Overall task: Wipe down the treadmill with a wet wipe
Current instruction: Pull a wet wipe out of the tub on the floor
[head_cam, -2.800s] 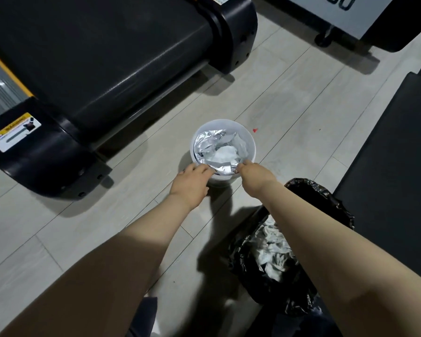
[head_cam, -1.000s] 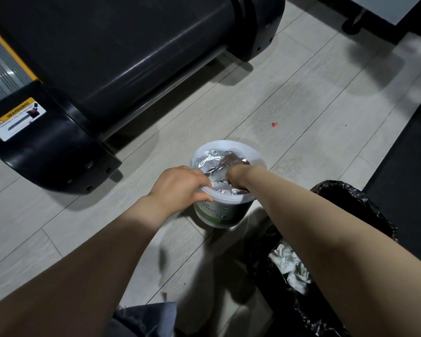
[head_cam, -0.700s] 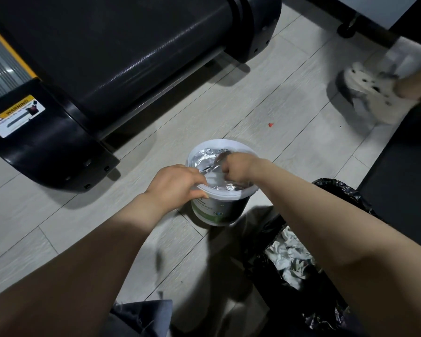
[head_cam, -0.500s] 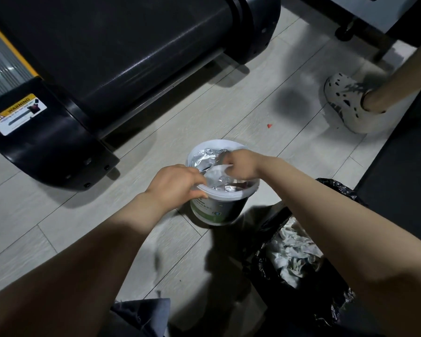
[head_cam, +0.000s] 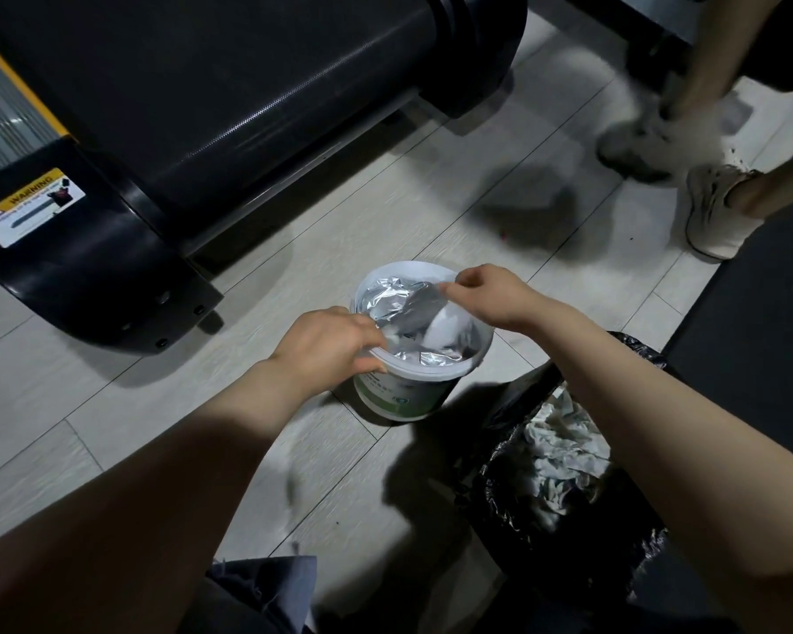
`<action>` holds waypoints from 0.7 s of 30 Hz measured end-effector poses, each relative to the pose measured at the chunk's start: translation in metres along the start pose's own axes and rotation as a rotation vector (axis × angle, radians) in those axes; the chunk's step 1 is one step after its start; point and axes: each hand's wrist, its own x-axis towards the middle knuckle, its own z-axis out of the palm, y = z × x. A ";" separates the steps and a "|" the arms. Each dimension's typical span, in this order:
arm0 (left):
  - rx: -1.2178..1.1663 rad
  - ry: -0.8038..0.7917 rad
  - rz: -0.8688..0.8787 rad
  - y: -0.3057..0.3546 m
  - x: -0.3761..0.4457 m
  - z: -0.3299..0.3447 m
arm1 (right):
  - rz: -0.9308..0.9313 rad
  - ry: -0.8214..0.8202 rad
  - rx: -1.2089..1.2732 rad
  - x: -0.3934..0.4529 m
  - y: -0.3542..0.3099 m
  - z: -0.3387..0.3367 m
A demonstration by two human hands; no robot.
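Observation:
A white tub of wet wipes (head_cam: 404, 395) with a green label stands on the pale floor, lined by a crinkled silver foil bag (head_cam: 413, 313). White wipe material (head_cam: 445, 329) shows inside the bag. My left hand (head_cam: 330, 345) grips the tub's near-left rim and the foil edge. My right hand (head_cam: 486, 290) pinches the foil at the far-right rim, pulling it outward. The black treadmill (head_cam: 211, 84) lies at the upper left, its belt end and a yellow warning sticker (head_cam: 28, 205) in sight.
A black rubbish bag (head_cam: 564, 505) holding crumpled used wipes sits just right of the tub. Another person's legs and pale shoes (head_cam: 715, 212) stand at the upper right. A black mat (head_cam: 761, 313) borders the right side.
My right hand has come out of the tub and pulled the foil toward the far-right rim. Another person's feet have stepped into view at the upper right.

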 end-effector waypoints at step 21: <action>0.138 0.091 0.264 -0.013 -0.004 0.011 | -0.090 -0.464 -0.598 0.028 -0.002 0.091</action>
